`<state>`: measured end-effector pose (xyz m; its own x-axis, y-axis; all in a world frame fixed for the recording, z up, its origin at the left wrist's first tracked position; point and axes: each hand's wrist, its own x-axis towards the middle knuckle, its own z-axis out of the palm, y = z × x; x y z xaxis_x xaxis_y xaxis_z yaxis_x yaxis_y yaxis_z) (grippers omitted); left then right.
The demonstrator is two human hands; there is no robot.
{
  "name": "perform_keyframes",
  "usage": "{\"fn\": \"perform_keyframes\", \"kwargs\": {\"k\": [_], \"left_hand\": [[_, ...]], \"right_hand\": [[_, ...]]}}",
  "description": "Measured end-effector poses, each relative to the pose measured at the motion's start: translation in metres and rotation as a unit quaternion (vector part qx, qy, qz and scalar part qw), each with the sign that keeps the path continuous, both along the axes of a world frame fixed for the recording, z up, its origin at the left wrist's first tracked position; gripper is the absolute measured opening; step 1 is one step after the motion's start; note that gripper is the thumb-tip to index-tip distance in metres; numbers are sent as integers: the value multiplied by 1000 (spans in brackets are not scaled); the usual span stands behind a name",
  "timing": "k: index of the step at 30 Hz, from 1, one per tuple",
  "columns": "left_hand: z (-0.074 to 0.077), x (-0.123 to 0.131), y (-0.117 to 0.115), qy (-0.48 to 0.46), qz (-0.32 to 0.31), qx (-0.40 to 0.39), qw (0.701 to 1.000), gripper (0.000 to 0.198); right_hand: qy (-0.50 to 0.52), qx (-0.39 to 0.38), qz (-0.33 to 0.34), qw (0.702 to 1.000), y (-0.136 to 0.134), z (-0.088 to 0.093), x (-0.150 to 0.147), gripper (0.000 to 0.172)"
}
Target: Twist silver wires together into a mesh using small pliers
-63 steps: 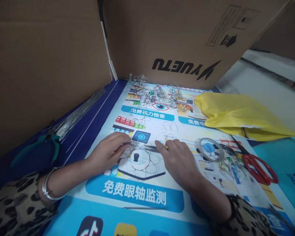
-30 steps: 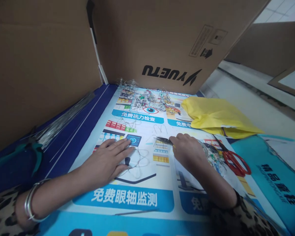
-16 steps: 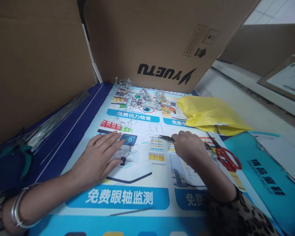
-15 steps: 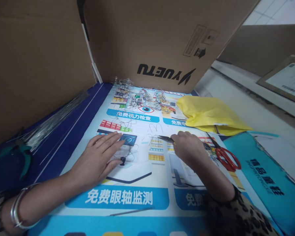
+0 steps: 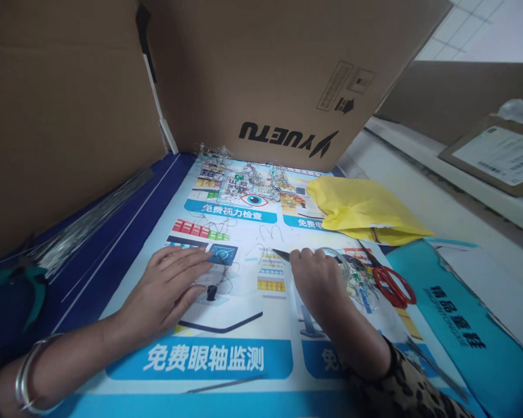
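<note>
Since the frame two seconds earlier, the left hand (image 5: pixel 168 287) had gone from a pinch to lying nearly flat, and the right hand (image 5: pixel 316 283) had drawn away toward 3 o'clock. The left fingers lay extended side by side, gripping nothing visible; the right fingers curled around a dark-tipped tool (image 5: pixel 282 255) aimed near 10 o'clock. Thin wire loops (image 5: pixel 230 282) lay beside the left fingertips. The step seemed to be working wire; the next move likely called for the tip to meet it precisely. Room ran between the hands and toward 6 o'clock; a cardboard panel (image 5: pixel 253 75) walled off 12, a yellow bag (image 5: pixel 361 209) 2, red-handled scissors (image 5: pixel 392 287) 3.
</note>
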<state>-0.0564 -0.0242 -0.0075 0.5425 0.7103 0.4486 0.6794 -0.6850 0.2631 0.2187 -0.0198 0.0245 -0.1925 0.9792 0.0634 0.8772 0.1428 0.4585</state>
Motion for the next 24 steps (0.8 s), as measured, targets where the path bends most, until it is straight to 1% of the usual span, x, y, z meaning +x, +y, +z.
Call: {"fn": "perform_keyframes", "kwargs": {"k": [5, 8, 10, 12, 14, 15, 16, 17, 18, 19, 20, 21, 22, 24], "left_hand": [[0, -2, -2, -35, -4, -7, 999, 27], [0, -4, -1, -87, -11, -9, 996, 26], [1, -7, 0, -125, -10, -21, 992, 26], [5, -8, -1, -162, -1, -48, 986, 24], [12, -6, -9, -210, 26, -112, 971, 20], [15, -3, -16, -249, 63, -170, 951, 17], [19, 1, -23, -293, 97, -248, 918, 18], [21, 6, -32, -336, 107, -329, 876, 21], [23, 11, -41, -376, 99, -395, 832, 25], [25, 17, -50, -400, 71, -461, 789, 30], [25, 22, -58, -417, 29, -516, 748, 37], [25, 27, -65, -438, -3, -549, 712, 43], [24, 31, -71, -458, -20, -571, 681, 48], [23, 36, -77, -494, -38, -591, 636, 52]], "right_hand": [[30, -38, 0, 999, 7, -2, 17, 22], [41, -45, 8, 998, 11, -2, 26, 21], [47, -37, 13, 998, 12, -1, 28, 20], [60, -14, 27, 998, 12, 2, 26, 19], [79, 11, 49, 996, 8, 4, 20, 19], [87, 20, 67, 994, 4, 6, 16, 19], [98, 28, 90, 991, 0, 7, 11, 20], [112, 39, 121, 986, -5, 7, 5, 23], [131, 46, 164, 977, -10, 7, 0, 25], [150, 46, 198, 968, -16, 7, -6, 27], [168, 52, 225, 958, -21, 7, -12, 28], [182, 53, 246, 950, -27, 6, -17, 29], [195, 51, 267, 942, -31, 5, -21, 29], [211, 42, 296, 931, -38, 3, -29, 30]]}}
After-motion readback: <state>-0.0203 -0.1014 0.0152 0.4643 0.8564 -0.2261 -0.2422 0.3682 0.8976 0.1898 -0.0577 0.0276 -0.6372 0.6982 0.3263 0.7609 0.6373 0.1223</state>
